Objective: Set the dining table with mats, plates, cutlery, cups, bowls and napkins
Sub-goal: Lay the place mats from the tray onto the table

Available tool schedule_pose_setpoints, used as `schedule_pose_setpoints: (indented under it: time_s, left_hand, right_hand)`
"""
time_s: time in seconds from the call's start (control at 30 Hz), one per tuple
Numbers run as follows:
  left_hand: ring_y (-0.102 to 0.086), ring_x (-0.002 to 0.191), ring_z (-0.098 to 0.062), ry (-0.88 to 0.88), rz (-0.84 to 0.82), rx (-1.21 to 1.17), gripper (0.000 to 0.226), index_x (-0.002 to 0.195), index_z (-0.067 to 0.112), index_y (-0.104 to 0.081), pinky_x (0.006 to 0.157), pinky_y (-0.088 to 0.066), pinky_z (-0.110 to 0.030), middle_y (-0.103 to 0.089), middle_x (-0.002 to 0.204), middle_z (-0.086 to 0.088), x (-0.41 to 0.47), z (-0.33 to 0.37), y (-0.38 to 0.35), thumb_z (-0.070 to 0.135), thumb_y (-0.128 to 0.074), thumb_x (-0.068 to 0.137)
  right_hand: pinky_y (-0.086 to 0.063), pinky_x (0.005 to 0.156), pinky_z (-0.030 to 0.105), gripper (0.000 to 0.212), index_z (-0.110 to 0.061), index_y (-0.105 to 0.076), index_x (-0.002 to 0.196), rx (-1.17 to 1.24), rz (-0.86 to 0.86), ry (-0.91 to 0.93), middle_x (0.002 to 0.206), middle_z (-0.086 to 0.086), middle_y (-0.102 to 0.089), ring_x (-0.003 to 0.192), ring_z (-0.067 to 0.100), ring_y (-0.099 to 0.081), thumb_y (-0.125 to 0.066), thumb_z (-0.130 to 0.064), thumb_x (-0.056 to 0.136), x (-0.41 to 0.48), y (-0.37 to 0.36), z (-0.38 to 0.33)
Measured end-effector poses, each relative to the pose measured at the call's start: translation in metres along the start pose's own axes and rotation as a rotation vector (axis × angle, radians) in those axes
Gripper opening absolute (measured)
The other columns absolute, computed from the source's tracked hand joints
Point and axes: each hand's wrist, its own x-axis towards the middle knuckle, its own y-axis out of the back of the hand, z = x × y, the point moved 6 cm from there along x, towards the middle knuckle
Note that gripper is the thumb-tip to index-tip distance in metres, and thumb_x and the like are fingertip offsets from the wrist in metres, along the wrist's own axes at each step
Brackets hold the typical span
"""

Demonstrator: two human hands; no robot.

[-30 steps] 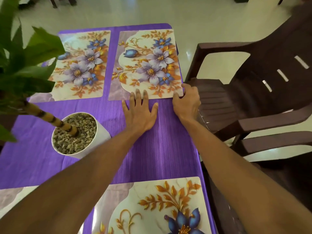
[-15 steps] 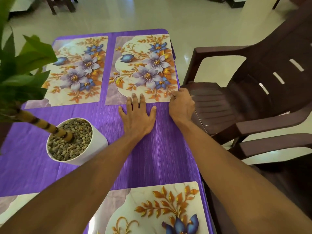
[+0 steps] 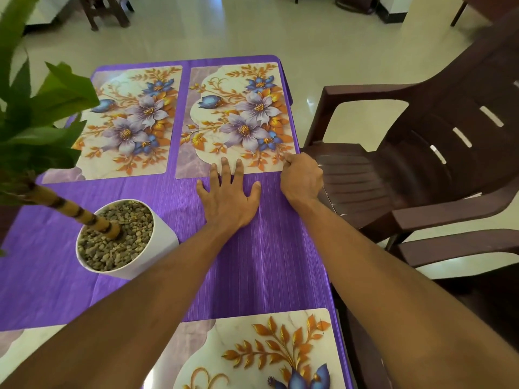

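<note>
Readable text: none anywhere in view.
Floral mats [image 3: 238, 119]: printed flowers and leaves only, no words or numbers.
Purple tablecloth [image 3: 266, 248]: plain stripes, no lettering.
White plant pot [image 3: 165, 242]: no label or brand.
Brown chair [image 3: 421, 153]: unmarked.

Both bare forearms are extended forward from the near edge. The left hand [image 3: 229, 202] is laid flat, palm down, with fingers [image 3: 224, 168] spread and pointing far. The right hand [image 3: 302, 179] is curled loosely, knuckles upward, its fingertips tucked at the far side.
</note>
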Motion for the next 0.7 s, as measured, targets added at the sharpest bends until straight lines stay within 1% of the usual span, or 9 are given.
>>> schedule_pose_setpoints:
  time_s: [0.13, 0.3, 0.37, 0.7]
  left_hand:
    - [-0.007, 0.152, -0.031, -0.012, -0.005, 0.028, 0.075, 0.158, 0.031, -0.009, 0.113, -0.017, -0.064, -0.005, 0.167, -0.003, 0.0030, -0.0008, 0.0017, 0.068, -0.020, 0.094]
    - [-0.010, 0.151, -0.031, -0.029, -0.001, 0.063, 0.075, 0.157, 0.031, -0.010, 0.109, -0.021, -0.064, -0.008, 0.167, -0.003, 0.0055, -0.0013, 0.0025, 0.069, -0.019, 0.093]
    - [-0.010, 0.151, -0.031, -0.026, 0.001, 0.070, 0.075, 0.157, 0.031, -0.010, 0.109, -0.022, -0.064, -0.008, 0.167, -0.003, 0.0057, -0.0017, 0.0027, 0.070, -0.017, 0.093]
    - [-0.007, 0.151, -0.032, -0.031, -0.048, 0.094, 0.077, 0.158, 0.031, -0.005, 0.108, -0.022, -0.065, -0.002, 0.167, -0.002, 0.0092, -0.0010, 0.0024, 0.071, -0.014, 0.093]
  right_hand:
    - [-0.057, 0.076, 0.032, 0.033, -0.012, -0.067, 0.118, -0.048, -0.012, 0.012, 0.114, 0.008, -0.069, 0.099, 0.023, -0.070, -0.053, -0.038, 0.103, 0.0009, -0.0006, -0.0019]
    - [-0.058, 0.081, 0.038, 0.031, -0.010, -0.066, 0.120, -0.050, -0.022, 0.016, 0.116, 0.011, -0.069, 0.102, 0.027, -0.070, -0.054, -0.034, 0.103, 0.0012, 0.0003, -0.0031]
    - [-0.058, 0.080, 0.039, 0.031, -0.011, -0.067, 0.119, -0.070, -0.024, 0.030, 0.115, 0.011, -0.069, 0.101, 0.028, -0.070, -0.053, -0.033, 0.103, 0.0014, -0.0001, -0.0045]
    - [-0.058, 0.078, 0.035, 0.033, -0.013, -0.065, 0.123, -0.087, -0.048, 0.021, 0.116, 0.009, -0.068, 0.100, 0.025, -0.069, -0.052, -0.037, 0.103, 0.0031, -0.0036, -0.0043]
